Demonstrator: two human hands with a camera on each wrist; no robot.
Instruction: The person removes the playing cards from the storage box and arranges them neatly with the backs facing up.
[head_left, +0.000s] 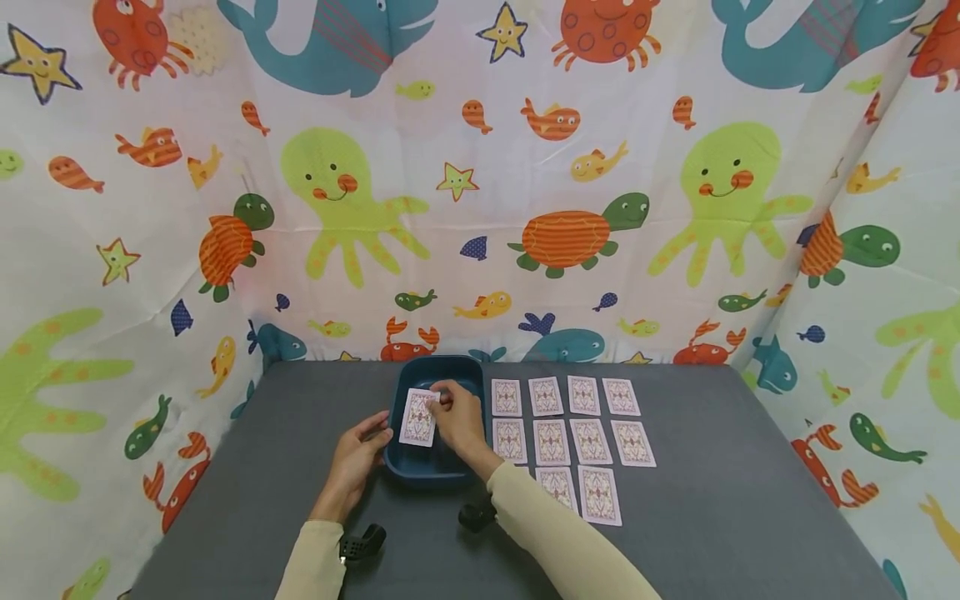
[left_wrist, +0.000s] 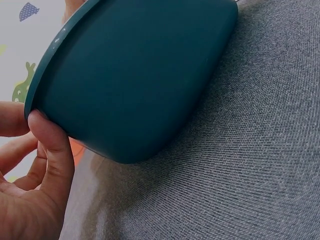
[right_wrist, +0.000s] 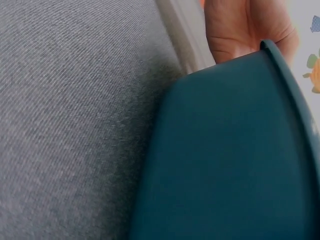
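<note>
A dark teal plastic tub (head_left: 438, 478) stands on the grey cloth. My left hand (head_left: 358, 460) pinches its left rim; in the left wrist view the thumb (left_wrist: 52, 132) presses the outer wall just under the lip, with fingers on the other side. Over the tub, my right hand (head_left: 459, 421) holds a playing card (head_left: 417, 418) by its right edge, patterned back upward. In the right wrist view the tub's outer wall (right_wrist: 225, 150) fills much of the picture, and the left hand (right_wrist: 245, 25) shows beyond it. My right hand's fingers are out of sight there.
Several playing cards (head_left: 552, 442) lie back up in rows right of the tub; my right forearm (head_left: 558, 533) partly covers the nearest row. The grey cloth (head_left: 720, 492) extends to both sides. A sea-animal curtain (head_left: 465, 300) rises behind and around the surface.
</note>
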